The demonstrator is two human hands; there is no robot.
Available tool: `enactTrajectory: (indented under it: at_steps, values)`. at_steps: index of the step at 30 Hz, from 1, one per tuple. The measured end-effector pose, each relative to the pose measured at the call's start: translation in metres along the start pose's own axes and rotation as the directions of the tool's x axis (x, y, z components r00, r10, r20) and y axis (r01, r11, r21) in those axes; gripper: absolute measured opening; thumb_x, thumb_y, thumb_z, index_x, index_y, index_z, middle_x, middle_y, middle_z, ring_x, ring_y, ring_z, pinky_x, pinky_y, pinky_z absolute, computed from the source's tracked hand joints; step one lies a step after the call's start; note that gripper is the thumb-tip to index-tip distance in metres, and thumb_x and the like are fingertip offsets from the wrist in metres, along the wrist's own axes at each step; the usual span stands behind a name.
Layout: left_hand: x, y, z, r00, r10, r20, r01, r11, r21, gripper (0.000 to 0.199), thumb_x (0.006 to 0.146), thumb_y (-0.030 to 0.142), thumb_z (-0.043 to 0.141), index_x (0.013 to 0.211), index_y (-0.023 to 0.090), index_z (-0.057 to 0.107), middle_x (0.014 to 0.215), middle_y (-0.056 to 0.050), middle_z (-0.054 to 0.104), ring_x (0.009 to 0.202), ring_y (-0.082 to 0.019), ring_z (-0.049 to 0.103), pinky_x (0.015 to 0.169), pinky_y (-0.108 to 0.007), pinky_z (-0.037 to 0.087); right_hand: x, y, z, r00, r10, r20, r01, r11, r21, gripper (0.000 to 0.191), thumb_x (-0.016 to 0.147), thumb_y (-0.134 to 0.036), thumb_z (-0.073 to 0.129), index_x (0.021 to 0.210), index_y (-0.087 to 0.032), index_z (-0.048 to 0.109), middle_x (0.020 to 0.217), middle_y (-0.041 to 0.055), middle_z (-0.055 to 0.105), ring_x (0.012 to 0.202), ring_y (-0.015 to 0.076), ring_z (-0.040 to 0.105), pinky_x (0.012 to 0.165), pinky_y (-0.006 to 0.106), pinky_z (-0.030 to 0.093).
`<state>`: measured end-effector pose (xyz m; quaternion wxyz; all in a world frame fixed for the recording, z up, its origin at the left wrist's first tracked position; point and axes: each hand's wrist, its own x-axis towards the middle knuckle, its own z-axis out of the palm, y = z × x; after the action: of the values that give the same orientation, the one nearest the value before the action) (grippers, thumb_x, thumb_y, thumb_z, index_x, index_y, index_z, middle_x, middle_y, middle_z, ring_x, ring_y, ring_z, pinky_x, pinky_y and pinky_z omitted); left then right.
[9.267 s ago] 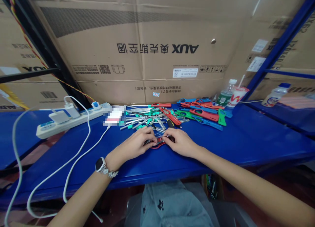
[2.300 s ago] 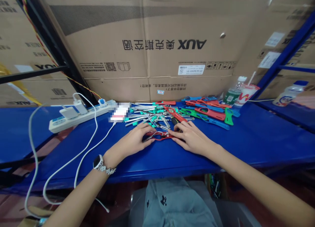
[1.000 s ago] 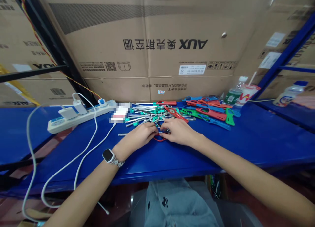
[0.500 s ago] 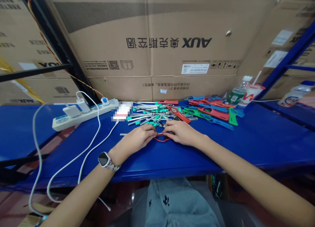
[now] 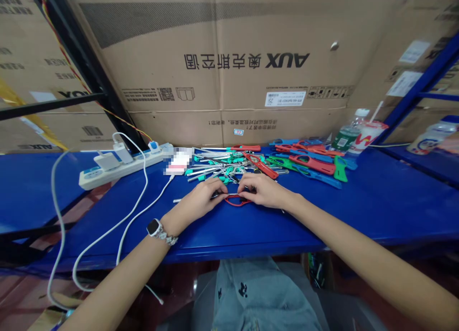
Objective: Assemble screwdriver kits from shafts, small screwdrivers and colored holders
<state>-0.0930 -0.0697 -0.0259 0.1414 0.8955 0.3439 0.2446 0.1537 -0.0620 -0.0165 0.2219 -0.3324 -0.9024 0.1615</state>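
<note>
My left hand (image 5: 205, 197) is closed in a pinch around a thin metal tube (image 5: 177, 201), whose end sticks out to the left beyond the fingers. Just to the right, my right hand (image 5: 263, 190) pinches a red plastic lighter handle (image 5: 236, 204), its curved loop showing below the fingertips. Between both hands a short stretch of the metal tube lies along the red handle; the fingers hide how they join. Directly behind the hands spreads a pile of metal lighter tubes with teal igniter parts (image 5: 224, 180), with a red lighter handle (image 5: 263, 166) resting on it.
Red, blue and green lighter handles (image 5: 315, 164) are heaped right of the pile. A bottle (image 5: 346, 136) and a lidded cup (image 5: 367, 136) stand behind them. On the left are a power strip (image 5: 103, 177), a charging phone (image 5: 179, 161) and white cables (image 5: 138, 204). Cardboard (image 5: 229, 92) walls the back.
Both hands stay nearly in place, with small shifts of the fingers. The tube's left end has dipped slightly, and a thin tip now shows beneath my right wrist.
</note>
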Motion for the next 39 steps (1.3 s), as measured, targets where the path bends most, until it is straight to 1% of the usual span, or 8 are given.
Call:
enactTrajectory:
  at_steps: [5,10,17,23,25,29,34,39]
  values:
    - [0.000,0.003,-0.002,0.999,0.019,0.028,-0.019,1.000,-0.005,0.016,0.101,0.025,0.052,0.093,0.020,0.065,0.094,-0.005,0.067,0.089,-0.019,0.064,0.081,-0.035,0.053,-0.002,0.000,-0.003,0.997,-0.076,0.021,0.077,0.995,-0.067,0.010,0.095,-0.017,0.065,0.093,-0.019,0.074,0.098,0.0049,0.069,0.091,0.0160,0.064,0.084,0.032,0.049]
    - [-0.002,0.005,-0.003,0.998,0.042,0.045,-0.045,0.997,0.058,0.020,0.104,0.024,0.047,0.100,0.020,0.066,0.099,-0.006,0.068,0.093,-0.020,0.065,0.083,-0.036,0.054,-0.001,-0.003,-0.005,0.990,-0.124,0.065,0.134,0.971,-0.197,0.014,0.095,-0.016,0.062,0.096,-0.017,0.076,0.096,0.0069,0.070,0.089,0.0184,0.064,0.081,0.034,0.050]
    - [-0.004,0.005,-0.006,0.988,0.116,0.106,-0.135,0.973,0.189,0.033,0.104,0.023,0.041,0.112,0.020,0.073,0.107,-0.010,0.068,0.095,-0.022,0.066,0.084,-0.038,0.056,0.000,-0.007,-0.009,0.995,-0.064,0.083,0.078,0.980,-0.181,0.015,0.094,-0.017,0.065,0.097,-0.020,0.079,0.098,0.0064,0.071,0.088,0.0190,0.066,0.078,0.033,0.050]
    - [-0.006,0.009,-0.008,0.979,0.162,0.126,-0.190,0.947,0.258,0.037,0.092,0.011,0.047,0.117,0.017,0.074,0.114,-0.012,0.067,0.099,-0.025,0.065,0.089,-0.043,0.057,-0.001,-0.004,-0.009,0.995,-0.024,0.094,0.031,0.996,-0.080,0.016,0.094,-0.018,0.063,0.096,-0.019,0.079,0.104,0.0080,0.070,0.088,0.0186,0.065,0.082,0.034,0.051]
    - [-0.006,0.010,-0.007,0.977,0.179,0.118,-0.204,0.944,0.258,0.033,0.093,0.015,0.050,0.117,0.015,0.074,0.114,-0.013,0.067,0.098,-0.025,0.065,0.088,-0.043,0.057,-0.001,-0.003,-0.009,0.995,-0.021,0.095,0.024,0.999,-0.031,0.016,0.093,-0.016,0.062,0.093,-0.018,0.078,0.103,0.0083,0.069,0.087,0.0180,0.065,0.082,0.034,0.051]
    - [-0.005,0.007,-0.005,0.973,0.203,0.113,-0.226,0.938,0.261,0.030,0.101,0.035,0.054,0.109,0.016,0.075,0.108,-0.011,0.067,0.097,-0.024,0.066,0.088,-0.041,0.057,-0.003,-0.003,-0.010,0.998,-0.018,0.061,0.019,1.000,-0.006,0.013,0.091,-0.014,0.063,0.095,-0.016,0.076,0.097,0.0077,0.069,0.085,0.0180,0.065,0.080,0.033,0.051]
    - [-0.004,0.004,-0.001,0.968,0.225,0.110,-0.249,0.906,0.343,0.036,0.105,0.038,0.047,0.107,0.016,0.075,0.105,-0.010,0.068,0.094,-0.022,0.066,0.086,-0.039,0.056,-0.011,-0.007,-0.010,0.994,-0.111,0.008,0.111,0.981,-0.157,0.016,0.095,-0.019,0.060,0.095,-0.016,0.076,0.098,0.0085,0.070,0.089,0.0197,0.064,0.084,0.036,0.049]
    - [-0.004,0.005,-0.001,0.965,0.247,0.087,-0.261,0.881,0.396,0.038,0.105,0.038,0.045,0.108,0.014,0.075,0.103,-0.010,0.068,0.093,-0.021,0.065,0.084,-0.038,0.057,-0.020,-0.009,-0.005,0.981,-0.193,0.015,0.185,0.912,-0.365,0.028,0.102,-0.030,0.053,0.109,-0.017,0.076,0.100,0.0106,0.070,0.091,0.0221,0.061,0.084,0.039,0.046]
